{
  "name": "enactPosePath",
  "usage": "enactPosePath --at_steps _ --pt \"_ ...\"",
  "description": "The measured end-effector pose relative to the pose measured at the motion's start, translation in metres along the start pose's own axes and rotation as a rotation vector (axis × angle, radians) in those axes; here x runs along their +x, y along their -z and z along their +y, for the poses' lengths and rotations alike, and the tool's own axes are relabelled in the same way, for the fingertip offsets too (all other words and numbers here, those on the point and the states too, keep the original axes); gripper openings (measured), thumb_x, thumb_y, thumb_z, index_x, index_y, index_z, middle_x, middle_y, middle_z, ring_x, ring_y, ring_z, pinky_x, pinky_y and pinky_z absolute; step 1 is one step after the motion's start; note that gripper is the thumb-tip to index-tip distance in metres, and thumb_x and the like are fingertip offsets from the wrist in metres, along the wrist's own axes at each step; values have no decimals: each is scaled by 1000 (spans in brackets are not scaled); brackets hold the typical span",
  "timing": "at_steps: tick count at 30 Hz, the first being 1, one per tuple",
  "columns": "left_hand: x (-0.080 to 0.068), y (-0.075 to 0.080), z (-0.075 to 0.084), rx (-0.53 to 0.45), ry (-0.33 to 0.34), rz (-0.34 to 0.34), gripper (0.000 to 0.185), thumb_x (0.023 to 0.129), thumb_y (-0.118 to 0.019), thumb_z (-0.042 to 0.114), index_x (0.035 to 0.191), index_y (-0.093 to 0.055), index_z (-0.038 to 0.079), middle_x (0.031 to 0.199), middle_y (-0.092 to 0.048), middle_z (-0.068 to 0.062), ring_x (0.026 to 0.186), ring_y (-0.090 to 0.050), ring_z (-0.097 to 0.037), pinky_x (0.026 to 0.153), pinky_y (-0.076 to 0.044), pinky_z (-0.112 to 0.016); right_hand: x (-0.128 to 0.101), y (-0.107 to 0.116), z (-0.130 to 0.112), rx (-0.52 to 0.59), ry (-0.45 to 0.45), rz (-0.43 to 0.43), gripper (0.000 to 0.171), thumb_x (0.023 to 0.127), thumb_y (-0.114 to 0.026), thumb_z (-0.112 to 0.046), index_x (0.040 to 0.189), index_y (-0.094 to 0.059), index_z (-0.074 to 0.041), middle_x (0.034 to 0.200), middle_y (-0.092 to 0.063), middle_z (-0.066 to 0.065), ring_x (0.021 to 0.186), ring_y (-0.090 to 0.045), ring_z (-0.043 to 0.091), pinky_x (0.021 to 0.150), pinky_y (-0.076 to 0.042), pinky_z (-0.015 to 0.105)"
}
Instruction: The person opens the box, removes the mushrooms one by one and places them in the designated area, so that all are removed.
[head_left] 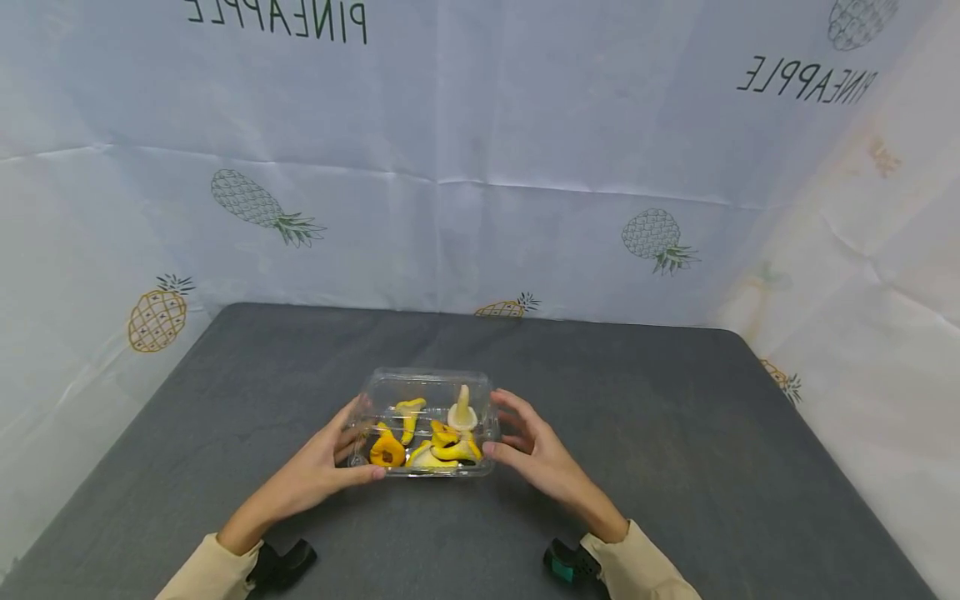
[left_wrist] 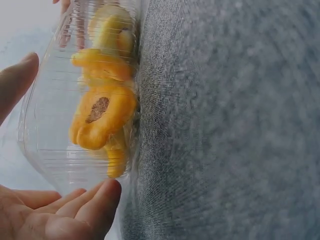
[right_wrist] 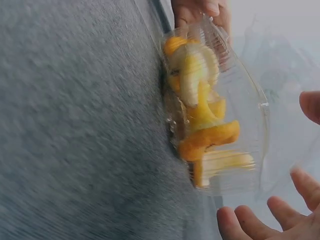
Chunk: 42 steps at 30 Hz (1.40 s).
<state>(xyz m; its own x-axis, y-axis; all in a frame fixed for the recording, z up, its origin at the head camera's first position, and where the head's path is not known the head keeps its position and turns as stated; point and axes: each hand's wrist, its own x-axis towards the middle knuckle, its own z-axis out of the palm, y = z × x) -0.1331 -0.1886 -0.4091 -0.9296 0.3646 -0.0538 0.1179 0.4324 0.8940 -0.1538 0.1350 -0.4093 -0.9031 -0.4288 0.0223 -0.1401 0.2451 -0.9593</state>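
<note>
A clear plastic box [head_left: 431, 377] sits on the dark table, with several yellow mushrooms [head_left: 387, 452] and a paler mushroom [head_left: 462, 415] showing through its wall. My left hand [head_left: 311, 467] is at the box's left end, thumb along the front edge. In the left wrist view its fingertips [left_wrist: 111, 192] are right by the box's end, the fingers fairly straight. Around the right end is my right hand [head_left: 547, 462], thumb and fingers spread. From the right wrist, those fingertips [right_wrist: 227, 220] appear apart from the plastic.
The dark grey table [head_left: 637, 400] has rounded far corners. Behind it hangs a pale cloth [head_left: 480, 125] printed with pineapples, which also runs down both sides. Black wrist devices show at the left cuff [head_left: 281, 567] and the right cuff [head_left: 570, 562].
</note>
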Motion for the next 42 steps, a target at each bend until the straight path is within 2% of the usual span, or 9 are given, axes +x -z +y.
enactPosePath --at_steps 4,11,15,20,26,30,42 --pt "0 -1 -1 -13 -3 3 103 91 -74 26 159 1 2 164 -8 -28 146 -24 -48 112 -39 -55 6 2 -5 -30 4 33 75 93 -70 -17 155 -28 -15 162 -29 10 148 -31 39 115 -38 58" --pt "0 -6 -3 -42 -56 34 101 90 -74 22 159 -3 5 164 -8 -26 147 -22 -50 110 -40 -56 13 6 -11 -34 -11 40 72 96 -67 -20 156 -28 -17 163 -27 7 148 -33 36 116 -37 56" --pt "-1 -10 -3 -45 -47 43 102 90 -74 24 160 -2 7 165 -6 -25 147 -21 -50 110 -41 -57 15 6 -12 -30 -21 36 74 96 -66 -21 157 -25 -19 165 -23 6 148 -32 35 117 -37 56" --pt "-2 -17 -7 -49 -53 73 105 89 -75 25 160 1 11 165 -4 -24 147 -22 -49 112 -36 -59 17 7 -12 -22 -33 23 75 97 -65 -22 158 -23 -24 166 -19 6 149 -31 35 117 -37 54" --pt "-2 -25 -15 -56 -82 106 103 90 -74 23 160 1 12 165 -5 -25 146 -24 -50 111 -34 -65 21 8 -10 23 -58 16 76 97 -64 -20 159 -19 -20 167 -17 9 148 -31 38 112 -43 53" --pt "-2 -27 -18 -53 -91 125 100 91 -73 22 160 -1 11 165 -6 -25 145 -26 -51 111 -35 -67 26 9 -8 36 -60 7 76 98 -63 -20 159 -18 -16 166 -18 11 149 -29 40 113 -42 56" --pt "-1 -28 -19 -44 -55 120 96 94 -70 26 160 -2 14 165 -5 -23 146 -24 -51 112 -33 -68 40 10 -2 58 -81 12 76 99 -61 -20 160 -15 -17 164 -23 14 145 -36 40 114 -40 56"
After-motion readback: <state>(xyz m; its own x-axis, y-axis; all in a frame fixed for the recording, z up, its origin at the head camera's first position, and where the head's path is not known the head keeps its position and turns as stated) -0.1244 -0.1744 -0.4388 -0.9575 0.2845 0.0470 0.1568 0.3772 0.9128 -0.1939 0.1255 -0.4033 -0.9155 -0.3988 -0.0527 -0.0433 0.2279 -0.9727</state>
